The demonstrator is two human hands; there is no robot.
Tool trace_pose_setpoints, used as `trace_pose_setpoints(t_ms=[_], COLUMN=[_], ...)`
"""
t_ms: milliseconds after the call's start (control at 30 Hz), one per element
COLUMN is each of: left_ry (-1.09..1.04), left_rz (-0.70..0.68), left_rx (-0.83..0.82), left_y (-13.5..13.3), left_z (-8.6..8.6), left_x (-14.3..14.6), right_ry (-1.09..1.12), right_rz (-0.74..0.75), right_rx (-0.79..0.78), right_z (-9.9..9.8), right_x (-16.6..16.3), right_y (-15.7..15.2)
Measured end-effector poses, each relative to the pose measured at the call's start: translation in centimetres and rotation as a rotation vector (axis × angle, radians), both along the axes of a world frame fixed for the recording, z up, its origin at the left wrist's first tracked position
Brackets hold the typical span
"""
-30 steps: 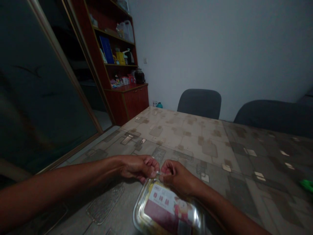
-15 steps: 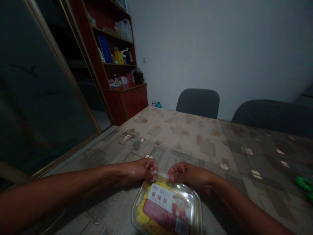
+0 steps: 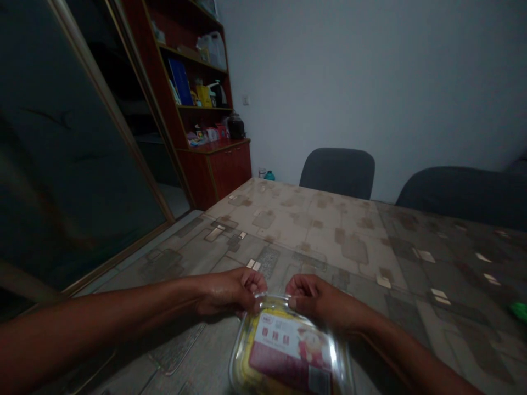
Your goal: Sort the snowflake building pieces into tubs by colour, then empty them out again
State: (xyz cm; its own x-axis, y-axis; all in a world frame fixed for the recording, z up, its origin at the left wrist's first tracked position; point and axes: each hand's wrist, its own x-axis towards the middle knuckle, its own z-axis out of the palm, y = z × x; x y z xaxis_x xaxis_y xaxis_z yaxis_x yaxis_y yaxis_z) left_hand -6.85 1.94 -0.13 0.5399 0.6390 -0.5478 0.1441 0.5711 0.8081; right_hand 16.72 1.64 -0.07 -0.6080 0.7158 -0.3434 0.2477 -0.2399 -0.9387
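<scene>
A clear plastic food container (image 3: 241, 362) with yellow contents lies before me at the bottom of the view, its lower end cut off by the frame. A white and maroon label (image 3: 284, 351) covers much of its lid. At the far edge, my left hand (image 3: 236, 293) pinches the left corner between thumb and curled fingers. My right hand (image 3: 319, 299) grips the same edge farther right, thumb on top. Both hands are closed on the rim, with a short stretch of edge showing between them. The lid looks to be on.
The container is over a patterned table (image 3: 272, 219). Two grey chairs (image 3: 337, 173) stand along its far side. Something green (image 3: 519, 310) sits at the right edge. A red shelf unit (image 3: 228, 164) and a sliding door (image 3: 82, 164) are on the left.
The view has shifted slightly, so the scene sits a little farther right. The container appears slightly lower and to the right; both hands still hold its far edge.
</scene>
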Motion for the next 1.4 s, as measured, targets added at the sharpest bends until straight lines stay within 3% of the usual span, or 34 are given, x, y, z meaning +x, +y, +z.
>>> trace_pose_setpoints(t_ms=[233, 400, 600, 833, 1067, 1400], left_ry=[0.091, 0.209, 0.573, 0.53, 0.65, 0.678], left_rz=[0.09, 0.15, 0.044, -0.137, -0.231, -0.295], left_rx=[0.167, 0.442, 1.143, 1.629, 1.771, 1.711], left_y=[-1.1, -1.4, -4.2, -8.8, -8.9, -9.1], left_z=[-0.1, -0.5, 0.6, -1.4, -3.6, -3.1], left_x=[0.6, 0.9, 0.9, 1.2, 0.7, 0.6], right_ry=[-0.035, -0.07, -0.011, 0.034, 0.068, 0.048], right_rz=[0.064, 0.036, 0.028, 0.098, 0.12, 0.029], right_rx=[0.102, 0.28, 0.417, 0.368, 0.282, 0.532], right_z=[0.1, 0.2, 0.1, -0.5, 0.2, 0.6], right_x=[0.2, -1.8, -5.2, -5.3, -6.2, -5.6], right_y=[0.6, 1.1, 1.0, 1.2, 1.3, -0.2])
